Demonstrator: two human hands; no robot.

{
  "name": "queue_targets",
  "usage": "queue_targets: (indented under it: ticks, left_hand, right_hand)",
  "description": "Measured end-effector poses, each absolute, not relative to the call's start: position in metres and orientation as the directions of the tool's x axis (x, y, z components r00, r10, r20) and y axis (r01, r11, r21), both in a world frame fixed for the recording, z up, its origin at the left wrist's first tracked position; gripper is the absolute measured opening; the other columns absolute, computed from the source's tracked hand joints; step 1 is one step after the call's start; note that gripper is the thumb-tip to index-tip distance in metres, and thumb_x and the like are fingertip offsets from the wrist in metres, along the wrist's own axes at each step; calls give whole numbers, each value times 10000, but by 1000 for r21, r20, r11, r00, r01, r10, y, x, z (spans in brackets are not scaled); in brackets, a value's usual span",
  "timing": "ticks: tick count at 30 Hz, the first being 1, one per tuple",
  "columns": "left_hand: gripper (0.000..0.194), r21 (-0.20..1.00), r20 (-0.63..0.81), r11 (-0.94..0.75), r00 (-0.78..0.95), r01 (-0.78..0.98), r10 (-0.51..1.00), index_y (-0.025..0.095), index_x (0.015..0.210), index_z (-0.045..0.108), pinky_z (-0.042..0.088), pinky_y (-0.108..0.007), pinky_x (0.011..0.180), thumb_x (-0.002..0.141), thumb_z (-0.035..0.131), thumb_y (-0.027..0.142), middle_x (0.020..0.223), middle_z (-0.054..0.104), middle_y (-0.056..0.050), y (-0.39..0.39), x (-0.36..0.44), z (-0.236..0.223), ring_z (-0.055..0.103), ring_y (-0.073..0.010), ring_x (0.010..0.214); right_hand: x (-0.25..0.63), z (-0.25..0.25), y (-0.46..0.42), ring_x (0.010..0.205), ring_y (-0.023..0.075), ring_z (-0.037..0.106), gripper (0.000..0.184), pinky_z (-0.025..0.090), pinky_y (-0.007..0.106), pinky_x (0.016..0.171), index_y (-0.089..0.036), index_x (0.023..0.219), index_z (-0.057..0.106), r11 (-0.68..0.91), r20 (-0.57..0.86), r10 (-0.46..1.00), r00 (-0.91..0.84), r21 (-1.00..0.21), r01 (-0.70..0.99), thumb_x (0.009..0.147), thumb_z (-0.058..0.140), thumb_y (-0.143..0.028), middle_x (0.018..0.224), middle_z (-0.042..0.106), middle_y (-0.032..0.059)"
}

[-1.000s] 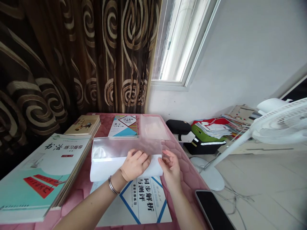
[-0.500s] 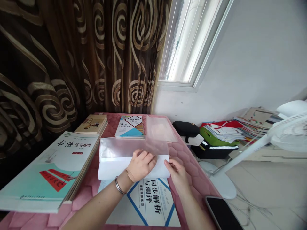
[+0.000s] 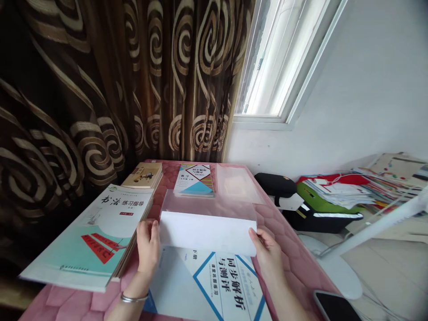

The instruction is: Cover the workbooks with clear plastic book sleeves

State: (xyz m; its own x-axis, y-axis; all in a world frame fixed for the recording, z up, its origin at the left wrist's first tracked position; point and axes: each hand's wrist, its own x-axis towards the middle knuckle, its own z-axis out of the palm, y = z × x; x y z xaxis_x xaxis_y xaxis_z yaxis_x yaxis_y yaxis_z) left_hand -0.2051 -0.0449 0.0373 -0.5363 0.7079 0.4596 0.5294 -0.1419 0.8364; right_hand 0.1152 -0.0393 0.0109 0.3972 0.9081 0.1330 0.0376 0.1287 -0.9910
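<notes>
A white workbook with a blue diamond cover (image 3: 207,285) lies on the pink quilted table (image 3: 290,263) in front of me. Across its far end lies a folded white sheet with a clear plastic cover (image 3: 207,223). My left hand (image 3: 148,245) grips the sheet's left end, thumb on top. My right hand (image 3: 269,252) pinches the sheet's right corner.
A stack of teal-and-white books (image 3: 96,236) lies at the left, a small brown book (image 3: 143,174) and a colourful workbook (image 3: 195,178) behind, clear plastic sleeves (image 3: 237,183) beside them. A phone (image 3: 336,305) lies near the right edge. Curtain behind; papers, bags and a fan stand at right.
My left hand slid from the middle of the sheet to its left end. My right hand moved outward to the right corner. The view shifted right and tilted.
</notes>
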Motion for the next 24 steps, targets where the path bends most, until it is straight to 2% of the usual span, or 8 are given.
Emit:
queue_targets:
  ticks: [4, 8, 10, 12, 14, 17, 24]
  left_hand:
    - [282, 944, 269, -116, -514, 309, 814, 211, 785, 566, 469, -354, 791, 879, 470, 458, 800, 616, -34, -51, -205, 30, 578, -206, 806]
    - [325, 964, 257, -184, -485, 193, 836, 189, 732, 605, 469, -336, 846, 801, 567, 505, 1014, 655, -80, -49, -204, 31, 595, -236, 961]
    - [353, 968, 241, -176, -462, 180, 853, 191, 670, 575, 468, -296, 762, 782, 583, 526, 918, 654, -58, -48, -205, 31, 595, -212, 872]
    - [375, 979, 175, -105, -455, 176, 873, 199, 625, 522, 424, -256, 617, 779, 568, 538, 679, 578, -1, -47, -206, 30, 540, -160, 670]
    - [368, 975, 124, -21, -467, 220, 876, 207, 598, 486, 355, -245, 535, 775, 545, 524, 542, 469, 38, -47, -206, 27, 450, -131, 547]
    - [299, 932, 118, 72, -485, 354, 866, 209, 592, 505, 331, -257, 529, 771, 518, 448, 517, 481, 28, -46, -206, 24, 453, -141, 526]
    - [238, 761, 117, 222, -465, 610, 878, 204, 620, 537, 340, -270, 571, 832, 487, 300, 586, 628, -35, -42, -206, 20, 571, -177, 567]
  right_hand:
    - [115, 7, -40, 635, 186, 554, 396, 443, 266, 546, -198, 751, 643, 142, 157, 894, 421, -988, 66, 689, 723, -582, 694, 644, 14]
    - [115, 7, -41, 618, 174, 534, 365, 442, 261, 539, -206, 712, 636, 131, 136, 888, 439, -990, 41, 673, 738, -554, 668, 619, -1]
    - [116, 5, -40, 612, 181, 542, 347, 443, 267, 532, -210, 706, 638, 96, 97, 895, 436, -995, 23, 666, 741, -538, 658, 623, -1]
    - [118, 2, -38, 602, 198, 560, 342, 443, 280, 516, -208, 687, 650, 12, 21, 910, 414, -1000, 25, 638, 747, -532, 641, 636, 7]
    - [121, -2, -35, 578, 211, 572, 356, 433, 289, 492, -201, 659, 670, -106, -76, 917, 391, -993, 57, 596, 754, -541, 602, 641, 14]
    - [124, -6, -31, 556, 218, 577, 392, 423, 298, 480, -191, 658, 707, -214, -149, 907, 393, -969, 126, 553, 752, -566, 569, 645, 20]
    - [124, -9, -26, 514, 210, 564, 390, 399, 298, 470, -202, 586, 708, -168, -45, 918, 395, -944, 283, 570, 709, -592, 533, 649, 24]
